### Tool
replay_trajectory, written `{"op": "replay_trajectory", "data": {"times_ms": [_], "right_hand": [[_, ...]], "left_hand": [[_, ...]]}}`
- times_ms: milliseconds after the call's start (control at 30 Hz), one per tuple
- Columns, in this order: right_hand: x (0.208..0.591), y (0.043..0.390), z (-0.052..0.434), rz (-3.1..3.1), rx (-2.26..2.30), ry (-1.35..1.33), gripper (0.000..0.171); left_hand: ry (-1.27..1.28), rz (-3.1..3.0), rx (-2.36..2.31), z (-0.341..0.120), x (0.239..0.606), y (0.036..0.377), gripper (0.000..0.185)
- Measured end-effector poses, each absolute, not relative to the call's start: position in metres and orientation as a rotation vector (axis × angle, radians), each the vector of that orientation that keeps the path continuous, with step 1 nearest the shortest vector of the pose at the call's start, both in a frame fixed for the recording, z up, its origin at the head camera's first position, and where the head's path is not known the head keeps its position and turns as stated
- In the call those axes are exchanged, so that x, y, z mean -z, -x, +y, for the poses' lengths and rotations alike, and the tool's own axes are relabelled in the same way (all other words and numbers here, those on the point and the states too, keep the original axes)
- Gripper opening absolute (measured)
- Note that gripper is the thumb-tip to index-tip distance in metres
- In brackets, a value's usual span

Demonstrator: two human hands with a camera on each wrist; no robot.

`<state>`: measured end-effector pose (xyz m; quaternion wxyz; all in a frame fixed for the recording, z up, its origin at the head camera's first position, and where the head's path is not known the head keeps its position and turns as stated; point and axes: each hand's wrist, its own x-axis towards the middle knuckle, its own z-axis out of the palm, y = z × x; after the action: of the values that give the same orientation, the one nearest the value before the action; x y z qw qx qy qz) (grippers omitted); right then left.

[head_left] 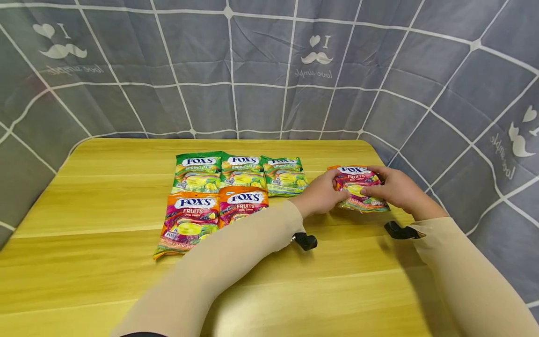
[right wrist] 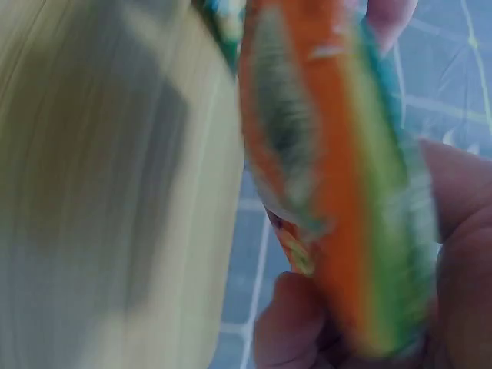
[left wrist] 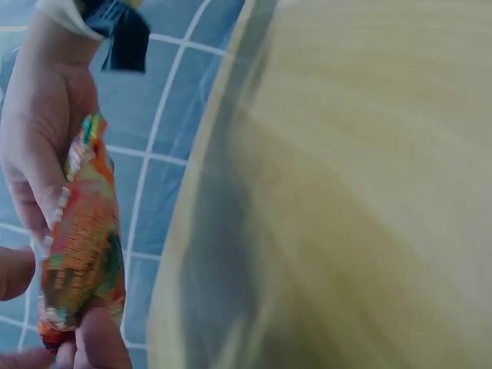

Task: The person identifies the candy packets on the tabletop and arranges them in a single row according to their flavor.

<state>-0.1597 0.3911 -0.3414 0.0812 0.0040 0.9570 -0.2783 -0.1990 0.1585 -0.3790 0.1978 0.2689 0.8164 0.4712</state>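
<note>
Both hands hold one orange and pink Fox's Fruits candy bag near the table's right edge. My left hand grips its left side and my right hand grips its right side, thumb on top. The left wrist view shows the bag edge-on between fingers. The right wrist view shows the bag blurred and close, with fingers curled round it. Three green Fox's Spring Tea bags lie in a row at mid-table, and two Fruits bags lie in front of them.
The yellow wooden table is ringed by a grey checked cloth backdrop. Its right edge runs close beside the held bag. Bare wood shows at the left and front.
</note>
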Motion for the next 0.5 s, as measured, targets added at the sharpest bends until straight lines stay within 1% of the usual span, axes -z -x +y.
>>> {"op": "replay_trajectory", "data": {"times_ms": [133,233,500], "right_hand": [[0.337,0.163,0.368,2.862,0.917,0.056,0.082],[0.334,0.164,0.35,2.835,0.982,0.116,0.079],[0.339,0.164,0.307,2.766,1.016,0.173,0.077]], "left_hand": [[-0.644,2.226,-1.43,0.132,0.367,0.206,0.089],[-0.608,2.219,-1.43,0.113,0.362,0.209,0.095],[-0.622,2.347,-1.259,0.067,0.36,0.21,0.1]]}}
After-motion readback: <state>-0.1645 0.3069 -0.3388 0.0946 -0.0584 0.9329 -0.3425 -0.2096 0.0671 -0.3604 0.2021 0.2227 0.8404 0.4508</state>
